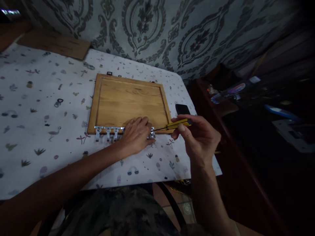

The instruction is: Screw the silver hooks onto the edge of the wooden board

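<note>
A wooden framed board (130, 98) lies on the table, with a strip of silvery metal hooks (107, 131) along its near edge. Over the right part of that strip lies my left hand (137, 134), palm down, fingers stretched onto the board and covering several hooks. My right hand (199, 137) is closed around a screwdriver (177, 124) with a yellow and dark handle. Its thin dark shaft points left, and its tip is by the strip's right end, next to my left thumb. Exact contact at the tip is too small to tell.
A patterned white cloth (61, 137) covers the table. A dark flat object (182, 109) lies right of the board, and a cardboard piece (55, 43) at the back left. Beyond the table's right edge stands dark furniture (236, 157) with assorted items. A patterned wall (147, 29) rises behind.
</note>
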Demonstrator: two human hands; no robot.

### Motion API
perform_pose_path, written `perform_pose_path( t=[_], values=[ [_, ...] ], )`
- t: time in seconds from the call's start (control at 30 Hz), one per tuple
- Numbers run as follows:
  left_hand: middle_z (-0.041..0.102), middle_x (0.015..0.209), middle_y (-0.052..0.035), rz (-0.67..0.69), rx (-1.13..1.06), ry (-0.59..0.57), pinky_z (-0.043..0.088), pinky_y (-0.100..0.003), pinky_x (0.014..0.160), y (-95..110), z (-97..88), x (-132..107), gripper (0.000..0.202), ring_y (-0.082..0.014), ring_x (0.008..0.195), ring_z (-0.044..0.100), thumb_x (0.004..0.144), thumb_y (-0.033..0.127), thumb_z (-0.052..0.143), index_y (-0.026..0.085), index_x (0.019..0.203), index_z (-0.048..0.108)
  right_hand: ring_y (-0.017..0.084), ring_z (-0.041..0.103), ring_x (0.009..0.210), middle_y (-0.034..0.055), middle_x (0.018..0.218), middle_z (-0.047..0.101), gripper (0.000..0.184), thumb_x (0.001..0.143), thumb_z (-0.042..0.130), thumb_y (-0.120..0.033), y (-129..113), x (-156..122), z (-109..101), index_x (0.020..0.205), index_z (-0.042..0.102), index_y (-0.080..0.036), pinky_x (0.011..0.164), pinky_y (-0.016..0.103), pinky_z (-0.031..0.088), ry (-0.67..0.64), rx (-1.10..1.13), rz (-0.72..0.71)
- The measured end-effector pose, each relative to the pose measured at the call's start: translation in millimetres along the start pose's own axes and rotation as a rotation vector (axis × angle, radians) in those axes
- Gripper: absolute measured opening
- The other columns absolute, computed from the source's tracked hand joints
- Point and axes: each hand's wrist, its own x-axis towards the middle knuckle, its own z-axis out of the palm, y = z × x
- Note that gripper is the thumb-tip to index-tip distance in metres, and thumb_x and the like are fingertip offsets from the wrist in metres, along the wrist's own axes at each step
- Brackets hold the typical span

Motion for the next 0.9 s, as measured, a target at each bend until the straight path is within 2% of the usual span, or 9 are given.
perform_pose_path(
  t=[0.13,0.33,0.43,0.6,0.9],
  values=[
    [0.062,0.118,-0.0105,-0.006,-0.001,0.000,0.047,-0.044,0.097,-0.1,0.0,-0.2,0.032,-0.0285,0.113,0.057,0.091,0.043,0.070,0.017,0.109,0.065,0.008,0.062,0.046,-0.0008,0.085,0.076,0.020,0.081,0.083,-0.034,2.3,2.0,3.7,0.091,0.070,-0.023,0.042,0.023,0.054,0.034,-0.001,-0.010],
    [0.062,0.117,-0.0109,-0.012,-0.006,-0.027,0.046,-0.043,0.097,0.8,-2.5,0.4,0.034,-0.0287,0.114,0.057,0.091,0.044,0.070,0.016,0.111,0.065,0.009,0.065,0.050,-0.0021,0.084,0.075,0.019,0.080,0.084,-0.029,3.3,1.9,7.7,0.090,0.068,-0.024,0.045,0.024,0.056,0.051,-0.005,-0.052],
    [0.061,0.118,-0.0107,-0.013,-0.012,-0.034,0.045,-0.043,0.099,1.3,-3.0,0.3,0.035,-0.0286,0.116,0.056,0.092,0.044,0.069,0.016,0.112,0.065,0.009,0.066,0.051,-0.0013,0.087,0.076,0.015,0.084,0.081,-0.028,3.1,0.3,8.1,0.094,0.070,-0.024,0.045,0.023,0.055,0.122,-0.029,-0.087],
    [0.061,0.120,-0.0113,-0.019,-0.011,-0.037,0.045,-0.044,0.098,0.8,-2.5,-0.1,0.038,-0.0291,0.116,0.056,0.092,0.045,0.069,0.014,0.114,0.065,0.011,0.067,0.051,-0.0003,0.084,0.076,0.018,0.085,0.080,-0.034,3.9,1.0,9.3,0.094,0.068,-0.024,0.042,0.025,0.054,0.249,-0.053,-0.102],
    [0.062,0.119,-0.0113,-0.017,0.003,-0.028,0.046,-0.044,0.098,1.4,-2.4,0.0,0.035,-0.0291,0.115,0.056,0.092,0.043,0.069,0.015,0.112,0.065,0.010,0.065,0.051,-0.0011,0.085,0.076,0.016,0.086,0.079,-0.032,8.1,0.8,12.4,0.095,0.069,-0.024,0.043,0.025,0.053,0.202,-0.026,-0.060]
  ],
)
